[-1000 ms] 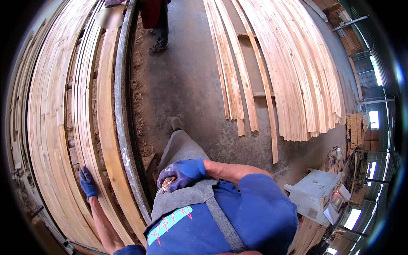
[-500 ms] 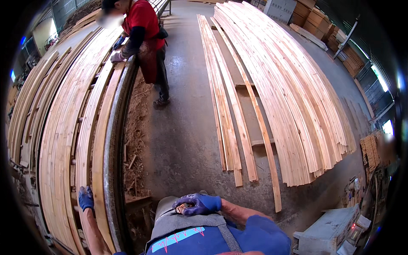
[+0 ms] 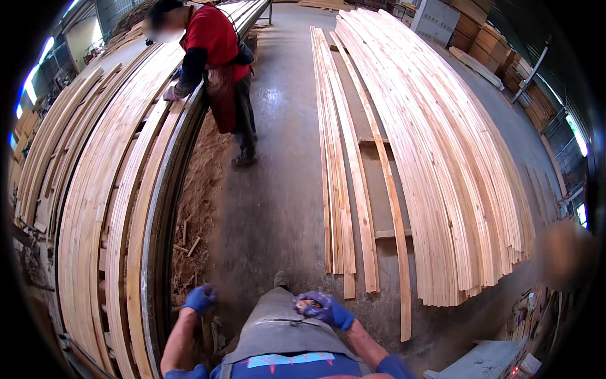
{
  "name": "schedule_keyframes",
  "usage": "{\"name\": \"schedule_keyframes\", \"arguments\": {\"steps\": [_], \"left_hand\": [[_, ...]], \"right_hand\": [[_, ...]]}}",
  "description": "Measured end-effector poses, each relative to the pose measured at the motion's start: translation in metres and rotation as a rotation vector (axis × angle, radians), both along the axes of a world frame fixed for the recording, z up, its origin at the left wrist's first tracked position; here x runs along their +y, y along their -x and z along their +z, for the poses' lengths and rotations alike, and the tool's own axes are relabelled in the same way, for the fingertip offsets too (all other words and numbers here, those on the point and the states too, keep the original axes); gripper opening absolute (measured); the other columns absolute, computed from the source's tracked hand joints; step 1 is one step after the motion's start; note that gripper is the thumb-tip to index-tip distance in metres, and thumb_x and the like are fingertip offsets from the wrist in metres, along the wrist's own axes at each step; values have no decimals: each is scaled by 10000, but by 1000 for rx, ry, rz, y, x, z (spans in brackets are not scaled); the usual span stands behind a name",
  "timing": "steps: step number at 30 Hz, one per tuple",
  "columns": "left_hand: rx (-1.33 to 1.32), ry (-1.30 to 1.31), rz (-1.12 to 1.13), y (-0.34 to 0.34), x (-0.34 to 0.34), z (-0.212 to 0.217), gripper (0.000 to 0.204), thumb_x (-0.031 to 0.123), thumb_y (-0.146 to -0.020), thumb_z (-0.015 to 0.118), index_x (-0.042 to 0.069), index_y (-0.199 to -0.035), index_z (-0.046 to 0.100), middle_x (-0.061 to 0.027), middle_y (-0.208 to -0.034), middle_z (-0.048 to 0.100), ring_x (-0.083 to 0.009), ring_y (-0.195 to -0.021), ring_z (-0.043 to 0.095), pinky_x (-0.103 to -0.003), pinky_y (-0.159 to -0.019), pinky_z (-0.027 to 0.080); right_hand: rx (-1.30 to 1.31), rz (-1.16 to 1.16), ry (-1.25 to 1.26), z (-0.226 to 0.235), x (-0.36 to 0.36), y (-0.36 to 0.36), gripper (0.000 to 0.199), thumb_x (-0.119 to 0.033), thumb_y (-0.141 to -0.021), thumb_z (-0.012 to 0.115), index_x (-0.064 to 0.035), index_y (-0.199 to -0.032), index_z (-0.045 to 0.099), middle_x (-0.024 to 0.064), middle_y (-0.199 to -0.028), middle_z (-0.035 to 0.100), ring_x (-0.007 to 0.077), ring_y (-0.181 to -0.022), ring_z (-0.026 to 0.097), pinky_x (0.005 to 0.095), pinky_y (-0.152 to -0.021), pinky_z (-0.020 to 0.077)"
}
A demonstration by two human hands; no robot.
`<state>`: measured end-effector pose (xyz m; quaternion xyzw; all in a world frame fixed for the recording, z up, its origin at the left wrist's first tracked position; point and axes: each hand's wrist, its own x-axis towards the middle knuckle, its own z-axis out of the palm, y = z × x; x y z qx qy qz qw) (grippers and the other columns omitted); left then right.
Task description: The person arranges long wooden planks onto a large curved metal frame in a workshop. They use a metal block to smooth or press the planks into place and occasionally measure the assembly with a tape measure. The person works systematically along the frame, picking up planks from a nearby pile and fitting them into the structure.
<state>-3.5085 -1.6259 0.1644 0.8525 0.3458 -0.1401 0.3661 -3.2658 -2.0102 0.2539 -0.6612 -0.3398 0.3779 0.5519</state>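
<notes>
My left hand (image 3: 201,299), in a blue glove, is off the bench, between its metal edge and my apron. Its fingers are blurred, and I cannot tell whether they are closed. In front of my apron (image 3: 278,328), my blue-gloved right hand (image 3: 328,309) is closed around a small brownish object (image 3: 307,306) whose kind I cannot make out. Long wooden boards (image 3: 118,265) lie lengthwise on the bench to my left, with gaps between some of them. The nearest board (image 3: 136,271) runs along the metal edge (image 3: 151,234).
A co-worker in a red shirt (image 3: 218,31) leans over the far part of the bench, hands on the boards. Wood shavings (image 3: 202,189) line its foot. To the right, a large stack of boards (image 3: 442,189) and several loose strips (image 3: 363,215) lie low. A grey cabinet (image 3: 483,360) stands lower right.
My left hand has left the board on the bench and moved right, toward my body. My right hand has shifted slightly right, still holding the small object. The whole view has shifted.
</notes>
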Motion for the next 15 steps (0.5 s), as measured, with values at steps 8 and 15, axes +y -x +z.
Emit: {"name": "schedule_keyframes", "arguments": {"steps": [8, 15], "left_hand": [[50, 174, -545, -208, -116, -60, 443, 478, -915, 531, 75, -1012, 686, -238, -1048, 646, -449, -998, 596, -477, -851, 488], [-165, 387, -269, -304, -203, -104, 298, 307, -927, 592, 55, -1064, 672, -212, -991, 673, -351, -916, 671, -400, -790, 509]], "right_hand": [[1136, -799, -11, -118, -120, -27, 259, -239, -890, 667, -39, -1054, 679, 98, -1018, 712, 241, -938, 677, 377, -827, 557], [1182, -872, 288, -203, -166, -50, 115, -166, -904, 661, -56, -873, 665, 60, -838, 686, 154, -694, 658, 309, -668, 531]]}}
